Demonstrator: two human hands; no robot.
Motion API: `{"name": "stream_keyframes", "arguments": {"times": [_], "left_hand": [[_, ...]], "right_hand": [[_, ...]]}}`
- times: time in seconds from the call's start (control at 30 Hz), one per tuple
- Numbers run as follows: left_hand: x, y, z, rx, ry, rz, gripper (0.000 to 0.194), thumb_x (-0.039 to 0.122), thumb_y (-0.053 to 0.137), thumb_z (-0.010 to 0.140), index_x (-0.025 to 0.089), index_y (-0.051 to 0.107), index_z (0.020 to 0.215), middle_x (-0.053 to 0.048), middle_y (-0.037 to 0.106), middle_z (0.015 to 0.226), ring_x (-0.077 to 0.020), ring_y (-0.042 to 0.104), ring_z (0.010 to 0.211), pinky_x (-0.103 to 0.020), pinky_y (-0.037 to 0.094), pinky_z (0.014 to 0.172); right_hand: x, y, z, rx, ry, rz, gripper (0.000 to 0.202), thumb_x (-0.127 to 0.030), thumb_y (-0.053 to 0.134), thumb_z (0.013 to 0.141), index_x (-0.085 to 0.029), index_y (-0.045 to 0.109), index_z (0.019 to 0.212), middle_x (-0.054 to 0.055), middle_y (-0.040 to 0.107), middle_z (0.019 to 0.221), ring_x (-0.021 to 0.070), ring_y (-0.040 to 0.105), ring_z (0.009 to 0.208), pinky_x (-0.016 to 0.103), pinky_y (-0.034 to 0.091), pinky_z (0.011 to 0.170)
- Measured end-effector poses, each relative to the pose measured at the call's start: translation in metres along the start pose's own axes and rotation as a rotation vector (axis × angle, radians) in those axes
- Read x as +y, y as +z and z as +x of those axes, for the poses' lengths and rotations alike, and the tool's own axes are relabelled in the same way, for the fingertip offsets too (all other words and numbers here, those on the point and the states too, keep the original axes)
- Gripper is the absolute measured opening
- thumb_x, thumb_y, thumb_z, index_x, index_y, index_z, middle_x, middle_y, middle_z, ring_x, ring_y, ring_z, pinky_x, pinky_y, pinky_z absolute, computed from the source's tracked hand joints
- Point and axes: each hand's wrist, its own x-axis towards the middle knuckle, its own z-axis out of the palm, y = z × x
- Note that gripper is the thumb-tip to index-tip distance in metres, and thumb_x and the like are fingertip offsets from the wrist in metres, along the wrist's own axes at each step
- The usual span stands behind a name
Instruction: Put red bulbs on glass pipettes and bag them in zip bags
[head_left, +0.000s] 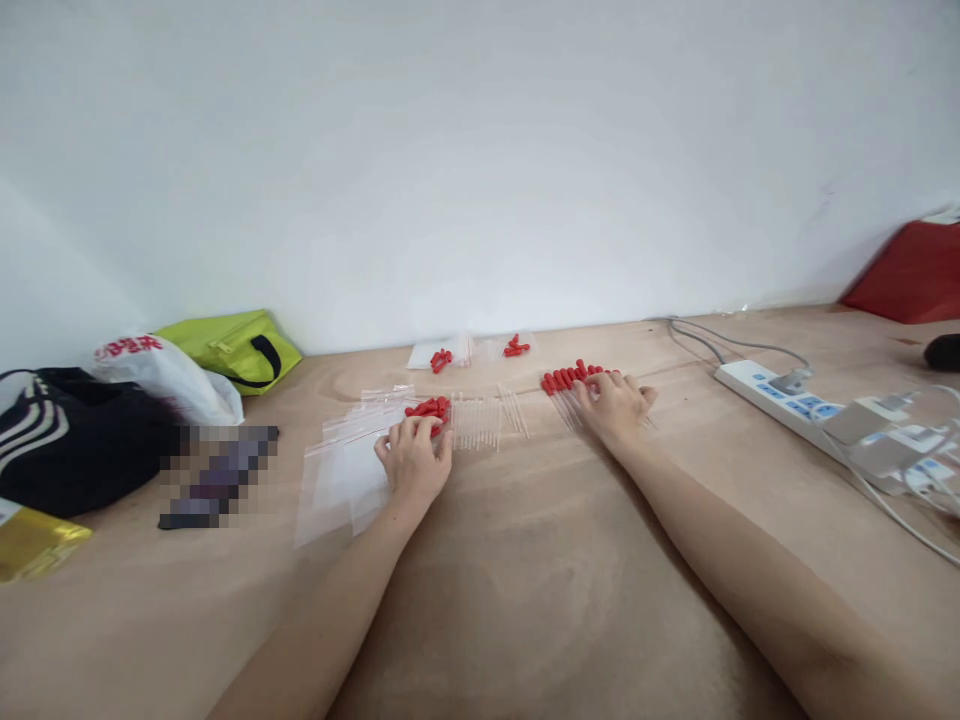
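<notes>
Bags (238, 332) and power strip (780, 408) flank hands (415, 455) (615, 404) at red caps (427, 408); grip I can't tell.

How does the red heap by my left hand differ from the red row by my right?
The red heap lies jumbled; the red row is mostly lined up side by side. The red heap lies beside the clear bags; the red row sits apart from them. Both consist of small red pieces.

The wood-grained bench (525, 590) bears clear plastic bags (326, 485), slim pale sticks (477, 424), a row of red-tipped sticks (559, 382), a white power strip (772, 400), a lime-green bag (244, 345), black fabric (90, 430) and a gold packet (45, 543).
</notes>
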Motion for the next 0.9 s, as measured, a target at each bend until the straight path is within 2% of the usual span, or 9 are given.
{"name": "stream_keyframes", "arguments": {"times": [0.1, 0.2, 0.3, 0.53, 0.7, 0.8, 0.9], "left_hand": [[-0.007, -0.004, 0.008, -0.06, -0.08, 0.076, 0.018, 0.031, 0.052, 0.076, 0.02, 0.059, 0.089, -0.01, 0.058, 0.092, -0.0291, 0.049, 0.089, -0.042, 0.032, 0.075], [-0.013, -0.007, 0.013, -0.135, -0.124, 0.113, 0.021, 0.033, 0.054, 0.074, 0.02, 0.058, 0.09, -0.01, 0.056, 0.09, -0.0295, 0.05, 0.089, -0.039, 0.036, 0.072], [-0.016, -0.007, 0.015, -0.199, -0.106, 0.096, 0.017, 0.03, 0.053, 0.075, 0.02, 0.056, 0.088, -0.008, 0.056, 0.088, -0.0269, 0.053, 0.086, -0.035, 0.039, 0.069], [-0.018, 0.0, 0.011, -0.22, 0.049, 0.083, 0.009, 0.016, 0.048, 0.079, 0.018, 0.053, 0.086, -0.007, 0.059, 0.088, -0.0231, 0.056, 0.081, -0.032, 0.041, 0.068], [-0.018, 0.002, 0.008, -0.172, 0.11, 0.145, 0.011, 0.017, 0.043, 0.083, 0.017, 0.054, 0.086, -0.009, 0.059, 0.083, -0.0257, 0.055, 0.077, -0.035, 0.042, 0.066], [-0.015, 0.004, 0.005, -0.113, 0.158, 0.026, 0.013, 0.015, 0.042, 0.084, 0.016, 0.054, 0.088, -0.01, 0.058, 0.084, -0.0247, 0.055, 0.078, -0.035, 0.043, 0.07], [-0.006, 0.004, -0.002, -0.094, 0.266, -0.221, 0.016, 0.012, 0.041, 0.084, 0.015, 0.053, 0.093, -0.01, 0.055, 0.089, -0.0219, 0.054, 0.086, -0.034, 0.044, 0.076]], "right_hand": [[-0.03, -0.001, -0.017, -0.115, -0.136, 0.069, 0.031, -0.039, 0.04, 0.081, -0.019, 0.063, 0.073, 0.008, 0.064, 0.077, 0.0223, 0.047, 0.081, 0.038, 0.019, 0.076], [-0.058, 0.003, -0.028, -0.243, -0.146, 0.068, 0.03, -0.038, 0.041, 0.081, -0.019, 0.063, 0.075, 0.008, 0.064, 0.076, 0.0229, 0.05, 0.081, 0.038, 0.021, 0.074], [-0.072, 0.008, -0.03, -0.321, -0.114, 0.047, 0.029, -0.036, 0.042, 0.08, -0.018, 0.064, 0.076, 0.01, 0.065, 0.078, 0.0237, 0.052, 0.081, 0.039, 0.022, 0.073], [-0.073, 0.009, -0.027, -0.365, -0.089, 0.033, 0.026, -0.031, 0.043, 0.078, -0.019, 0.065, 0.078, 0.01, 0.066, 0.078, 0.0236, 0.054, 0.08, 0.041, 0.022, 0.075], [-0.07, 0.007, -0.027, -0.371, -0.086, -0.026, 0.026, -0.028, 0.042, 0.078, -0.016, 0.064, 0.081, 0.012, 0.065, 0.08, 0.0244, 0.054, 0.079, 0.041, 0.023, 0.074], [-0.065, 0.004, -0.028, -0.356, -0.12, -0.074, 0.026, -0.023, 0.04, 0.079, -0.014, 0.063, 0.083, 0.014, 0.064, 0.083, 0.0259, 0.053, 0.082, 0.041, 0.024, 0.073], [-0.057, -0.002, -0.031, -0.371, -0.167, -0.115, 0.025, -0.016, 0.038, 0.078, -0.012, 0.062, 0.086, 0.018, 0.063, 0.086, 0.0276, 0.052, 0.085, 0.04, 0.024, 0.071]]}}
